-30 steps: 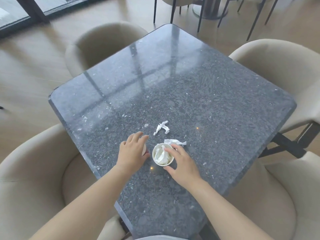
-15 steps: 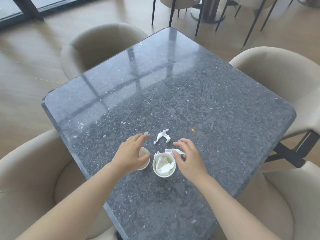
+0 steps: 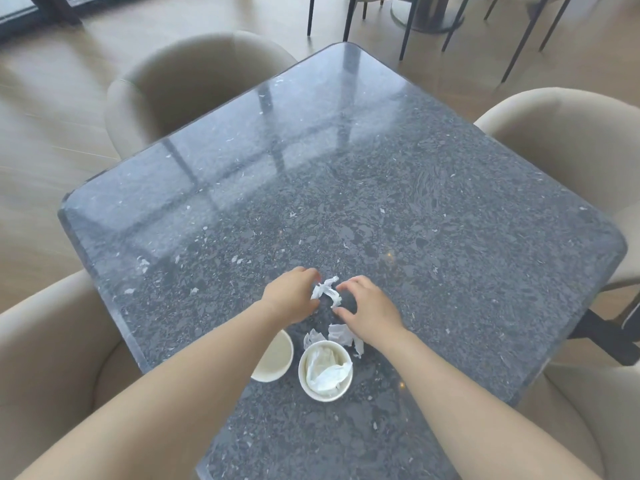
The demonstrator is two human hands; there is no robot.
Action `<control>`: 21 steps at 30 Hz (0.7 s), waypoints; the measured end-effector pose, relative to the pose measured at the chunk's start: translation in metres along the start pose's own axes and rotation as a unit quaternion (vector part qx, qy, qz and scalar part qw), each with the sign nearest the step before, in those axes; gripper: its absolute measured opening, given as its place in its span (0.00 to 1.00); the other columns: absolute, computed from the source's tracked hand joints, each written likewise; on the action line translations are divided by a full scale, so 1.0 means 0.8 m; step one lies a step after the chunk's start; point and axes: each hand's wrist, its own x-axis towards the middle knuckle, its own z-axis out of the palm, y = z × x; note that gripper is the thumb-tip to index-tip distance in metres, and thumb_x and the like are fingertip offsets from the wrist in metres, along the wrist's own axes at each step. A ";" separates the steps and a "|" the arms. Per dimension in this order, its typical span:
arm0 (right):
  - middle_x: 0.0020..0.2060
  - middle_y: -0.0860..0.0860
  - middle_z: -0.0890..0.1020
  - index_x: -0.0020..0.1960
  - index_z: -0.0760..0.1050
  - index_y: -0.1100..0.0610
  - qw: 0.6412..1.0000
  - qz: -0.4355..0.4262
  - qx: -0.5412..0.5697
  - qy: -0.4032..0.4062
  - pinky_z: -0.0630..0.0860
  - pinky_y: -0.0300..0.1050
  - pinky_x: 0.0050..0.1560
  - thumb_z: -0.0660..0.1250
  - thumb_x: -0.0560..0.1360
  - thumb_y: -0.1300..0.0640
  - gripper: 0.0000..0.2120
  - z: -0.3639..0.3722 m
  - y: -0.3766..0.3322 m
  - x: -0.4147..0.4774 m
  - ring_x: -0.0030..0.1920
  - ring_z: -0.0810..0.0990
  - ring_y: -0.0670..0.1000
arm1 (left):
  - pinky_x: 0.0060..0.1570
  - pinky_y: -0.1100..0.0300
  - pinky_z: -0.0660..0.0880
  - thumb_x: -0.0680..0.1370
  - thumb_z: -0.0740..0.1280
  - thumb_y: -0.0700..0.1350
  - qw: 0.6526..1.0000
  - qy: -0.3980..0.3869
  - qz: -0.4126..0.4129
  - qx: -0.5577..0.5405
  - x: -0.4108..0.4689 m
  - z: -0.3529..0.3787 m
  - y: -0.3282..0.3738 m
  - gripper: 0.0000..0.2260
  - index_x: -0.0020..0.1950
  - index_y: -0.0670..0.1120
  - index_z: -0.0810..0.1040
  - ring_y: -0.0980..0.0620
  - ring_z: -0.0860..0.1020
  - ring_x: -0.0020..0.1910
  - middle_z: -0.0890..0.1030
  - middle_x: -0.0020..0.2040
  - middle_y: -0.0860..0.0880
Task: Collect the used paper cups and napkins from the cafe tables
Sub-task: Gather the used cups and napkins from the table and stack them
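Head view: napkin (image 3: 325, 292), axis toward far right, between left hand (image 3: 290, 295) and right hand (image 3: 371, 309); curled fingers (image 3: 356, 282), grip unclear

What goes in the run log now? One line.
left hand, right hand: flank twisted napkin, grip unclear | empty cup, stuffed cup: upright on table | loose napkin: beside stuffed cup

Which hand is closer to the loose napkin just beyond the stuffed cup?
Right. The right hand borders that napkin on its right; the left hand is farther off, beyond it to the left.
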 end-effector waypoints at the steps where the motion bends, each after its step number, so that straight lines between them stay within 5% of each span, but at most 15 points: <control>1: 0.57 0.45 0.73 0.59 0.72 0.49 1.000 -0.001 0.001 0.006 0.72 0.44 0.51 0.67 0.73 0.49 0.16 0.003 0.000 0.005 0.57 0.73 0.49 | 0.57 0.48 0.72 0.74 0.67 0.49 1.000 -0.005 0.000 0.009 0.006 0.002 0.000 0.20 0.65 0.49 0.68 0.46 0.73 0.60 0.72 0.61 0.47; 12: 0.47 0.51 0.77 0.50 0.78 0.54 0.999 0.019 0.008 0.029 0.69 0.42 0.43 0.63 0.75 0.55 0.07 0.013 0.007 0.020 0.47 0.76 0.52 | 0.51 0.56 0.72 0.74 0.61 0.39 0.999 -0.001 0.030 0.011 0.019 0.004 -0.004 0.13 0.54 0.50 0.77 0.47 0.75 0.54 0.77 0.53 0.48; 21: 0.42 0.46 0.77 0.45 0.79 0.52 0.980 -0.044 0.123 0.148 0.72 0.36 0.40 0.64 0.73 0.62 0.07 -0.026 -0.022 -0.048 0.37 0.76 0.46 | 0.46 0.56 0.75 0.72 0.65 0.38 0.976 0.128 0.041 -0.170 -0.064 -0.035 0.027 0.08 0.48 0.48 0.79 0.50 0.79 0.42 0.79 0.43 0.49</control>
